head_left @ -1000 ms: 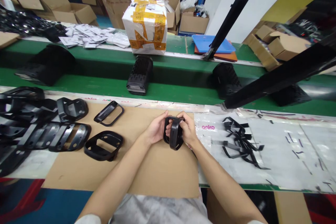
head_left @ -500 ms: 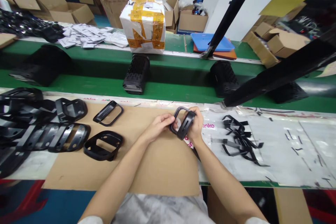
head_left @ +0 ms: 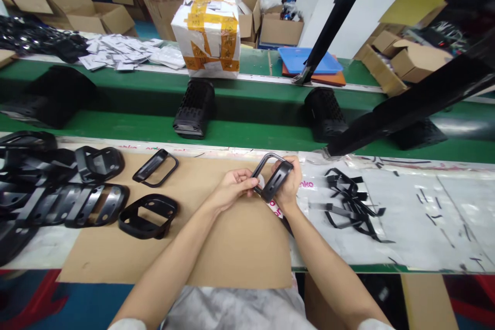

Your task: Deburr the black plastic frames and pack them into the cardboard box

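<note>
Head view: Two bare hands work a black plastic frame [head_left: 276, 181] above the far right corner of a brown cardboard sheet [head_left: 240, 252] on the tabletop. The left hand [head_left: 234, 189] is partly closed, its fingers pinching one side of the frame. The right hand [head_left: 288, 184] curls more tightly around the frame's thick bar. Both have firm hold of the same piece, which tilts across the sheet's corner with its open loop showing.

Two loose black frames [head_left: 148, 216] lie on the cardboard's left half, with a heap of similar frames [head_left: 65, 201] along its left edge. Black plastic strips [head_left: 348, 201] sit on a clear plastic sheet [head_left: 417, 216] to the cardboard's right. Beyond its far edge, a green conveyor [head_left: 232, 134] carries black perforated housings [head_left: 195, 108].

Gripping opposite sides looks the steadiest way to handle so thin a loop, limiting twist while leaving its opening clear to inspect.

A second earlier, the frame stood more upright nearer the cardboard's middle, the hands close together. It now sits farther right, leaning over, the hands more apart.
</note>
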A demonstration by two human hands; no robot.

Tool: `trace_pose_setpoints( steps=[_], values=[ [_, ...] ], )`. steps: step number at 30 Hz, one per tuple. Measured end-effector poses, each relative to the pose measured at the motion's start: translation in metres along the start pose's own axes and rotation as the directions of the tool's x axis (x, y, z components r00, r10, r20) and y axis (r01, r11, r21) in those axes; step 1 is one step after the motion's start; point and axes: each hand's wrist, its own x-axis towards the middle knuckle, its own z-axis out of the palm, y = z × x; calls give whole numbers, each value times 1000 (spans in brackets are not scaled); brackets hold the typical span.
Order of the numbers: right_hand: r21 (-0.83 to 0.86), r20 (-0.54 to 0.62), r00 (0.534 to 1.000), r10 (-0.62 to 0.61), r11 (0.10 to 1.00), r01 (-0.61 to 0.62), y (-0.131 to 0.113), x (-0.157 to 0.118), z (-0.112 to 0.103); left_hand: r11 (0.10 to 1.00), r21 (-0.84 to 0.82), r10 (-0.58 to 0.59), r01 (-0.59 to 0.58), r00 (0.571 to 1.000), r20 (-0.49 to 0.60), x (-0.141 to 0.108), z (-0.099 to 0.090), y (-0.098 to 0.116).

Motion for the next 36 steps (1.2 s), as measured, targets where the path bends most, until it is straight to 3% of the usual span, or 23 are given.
trace_pose_setpoints(
  steps=[2,7,11,14,18,22,29,33,36],
  values=[
    [15,-8,1000,2,1000,-1,-3,1,-1,1000,-18,4,-4,1000,-2,1,3,-2],
    [-33,-1,984,-178,984,178,-12,5,7,994,-54,90,-97,989,-118,7,0,-2],
    [17,138,973,-186,983,185,-16,-1,14,958,-59,256,-282,926,-276,11,-14,9],
    [68,260,948,-182,983,171,-16,-7,16,928,-6,350,-374,875,-333,11,-21,16],
    [235,414,905,-99,972,-1,-16,-8,17,926,122,378,-357,880,-287,9,-15,14],
    [278,453,891,-33,955,-106,-18,-7,17,922,233,359,-308,906,-224,6,-6,8],
    [139,372,920,-121,988,74,-15,-9,13,940,187,317,-285,933,-172,7,3,-4],
    [116,366,900,-237,971,208,-20,-12,16,920,178,378,-348,908,-180,5,8,-9],
    [119,394,885,-248,969,219,-23,-13,18,915,180,389,-360,907,-162,4,8,-9]
  ],
)
